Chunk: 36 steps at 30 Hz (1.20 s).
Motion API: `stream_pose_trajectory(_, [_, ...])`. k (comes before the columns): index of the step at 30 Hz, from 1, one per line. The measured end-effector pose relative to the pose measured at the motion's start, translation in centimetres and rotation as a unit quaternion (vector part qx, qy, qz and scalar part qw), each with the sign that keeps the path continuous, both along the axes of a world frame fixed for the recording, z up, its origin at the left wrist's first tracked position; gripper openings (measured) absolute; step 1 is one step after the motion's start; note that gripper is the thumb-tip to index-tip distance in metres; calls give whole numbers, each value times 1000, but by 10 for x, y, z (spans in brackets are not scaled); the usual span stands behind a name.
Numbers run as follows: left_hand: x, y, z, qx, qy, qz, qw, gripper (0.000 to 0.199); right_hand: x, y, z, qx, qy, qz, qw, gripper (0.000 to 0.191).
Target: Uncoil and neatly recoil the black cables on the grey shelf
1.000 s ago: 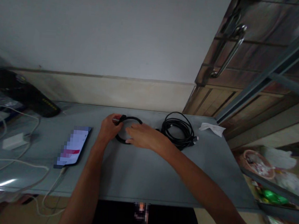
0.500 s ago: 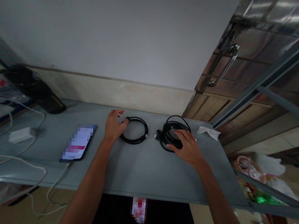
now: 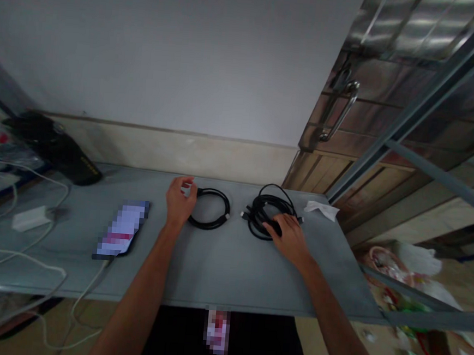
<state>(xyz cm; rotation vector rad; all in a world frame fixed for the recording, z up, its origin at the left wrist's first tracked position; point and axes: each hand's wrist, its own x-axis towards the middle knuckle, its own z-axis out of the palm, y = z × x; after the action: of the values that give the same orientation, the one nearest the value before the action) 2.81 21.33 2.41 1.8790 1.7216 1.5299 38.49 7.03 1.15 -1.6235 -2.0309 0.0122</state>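
Observation:
On the grey table, a thin black cable [image 3: 206,228] with a pale-tipped plug lies in a single loose ring. My left hand [image 3: 180,201] is at the ring's left side, fingers curved, with a gap between thumb and fingertips; I see nothing held. A thicker coil of black cable [image 3: 255,222] lies to the right, several turns deep, its plugs sticking out on the left and right. My right hand [image 3: 289,237] rests over its near right side, thumb and fingers closed around some of the turns. The fingertips are partly hidden.
A phone [image 3: 122,228] with a white cord lies on the grey table [image 3: 221,275] at left. Behind it are a white adapter [image 3: 31,218] and a black bottle [image 3: 58,150]. White paper [image 3: 322,209] lies at right, near a metal frame post [image 3: 360,171]. A wall stands behind.
My right hand has settled lower on the thick coil, its fingers drawn in. My left thumb has moved closer to its fingers. The view has shifted slightly; the ring stays put.

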Motion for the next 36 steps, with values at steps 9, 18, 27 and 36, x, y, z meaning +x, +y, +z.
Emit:
stream_pose_trajectory(9, [8,-4,5,-6,-8,-31,999,22,7,25,51,-23,17,-83,996,32])
stream_pose_trajectory(18, [12,-10,11,-4,-42,-57,998,26,12,60,166,67,101,-63,991,38])
stream_pose_trajectory(27, [42,-40,24,-31,-147,-196,969,48,-69,82,214,37,103,56,992,18])
stream_pose_trajectory(36, [60,-41,32,-110,-376,-254,884,67,-149,90,171,-124,-71,172,975,27])
